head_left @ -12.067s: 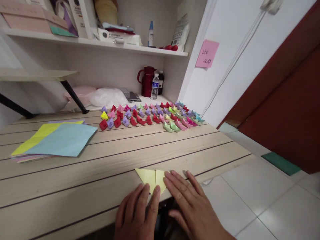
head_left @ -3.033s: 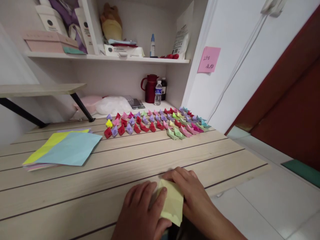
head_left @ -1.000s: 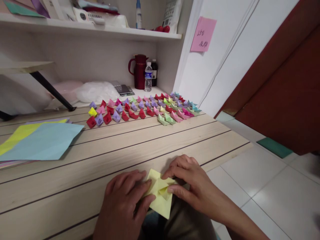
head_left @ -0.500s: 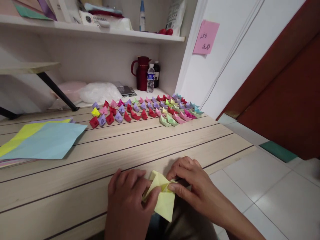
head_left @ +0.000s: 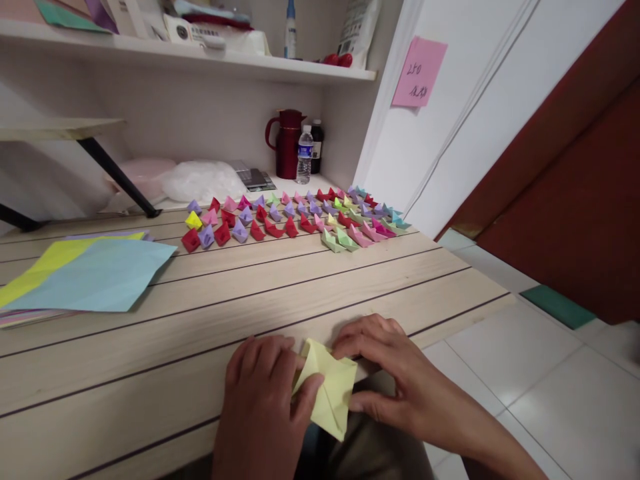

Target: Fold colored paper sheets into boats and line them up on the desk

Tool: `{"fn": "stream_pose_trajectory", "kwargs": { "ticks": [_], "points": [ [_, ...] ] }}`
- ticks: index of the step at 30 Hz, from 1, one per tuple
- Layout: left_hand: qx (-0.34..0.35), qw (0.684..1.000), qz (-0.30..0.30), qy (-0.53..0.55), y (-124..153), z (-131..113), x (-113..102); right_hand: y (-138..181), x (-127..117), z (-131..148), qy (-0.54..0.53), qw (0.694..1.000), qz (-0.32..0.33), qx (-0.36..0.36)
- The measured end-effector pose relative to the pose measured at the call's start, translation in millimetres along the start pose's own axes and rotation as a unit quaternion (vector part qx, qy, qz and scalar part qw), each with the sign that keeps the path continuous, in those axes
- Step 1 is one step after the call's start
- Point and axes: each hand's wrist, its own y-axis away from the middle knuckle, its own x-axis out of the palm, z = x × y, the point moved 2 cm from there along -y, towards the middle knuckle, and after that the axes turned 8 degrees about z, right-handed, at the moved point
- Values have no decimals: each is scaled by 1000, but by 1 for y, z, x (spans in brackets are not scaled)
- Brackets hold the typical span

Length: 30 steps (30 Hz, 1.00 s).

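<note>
A red jug point(head_left: 289, 150) and crowded shelf point(head_left: 295, 69) suggest a home.

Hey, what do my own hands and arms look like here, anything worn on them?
Both your left hand and right hand are bare, with no gloves, rings or watch visible. No sleeve covers the visible right forearm.

Boats point(head_left: 307, 225) behind folded paper point(head_left: 334, 387), sheets point(head_left: 100, 275) left

Glossy white square floor tiles point(head_left: 570, 400) are gleaming faintly; light-blue four-cornered paper sheet point(head_left: 110, 273) is casting soft shadow; picture edges are stretching.
</note>
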Motion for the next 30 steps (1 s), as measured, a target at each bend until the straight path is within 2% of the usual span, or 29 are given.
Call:
{"fn": "stream_pose_trajectory", "kwargs": {
  "ticks": [6,12,18,26,30],
  "points": [
    [8,998,57,22,2,7,-3,-6,5,1,-23,998,-44,41],
    [-81,995,56,4,3,-3,7,-6,4,3,-27,997,-50,46],
    [-35,997,42,-48,5,-4,12,-3,2,3,-37,998,-45,5],
    [16,996,19,-86,4,1,6,-14,17,2,37,990,-102,85],
    [26,996,-13,-88,6,-1,6,-19,26,3,88,981,-131,113]
  ]
}}
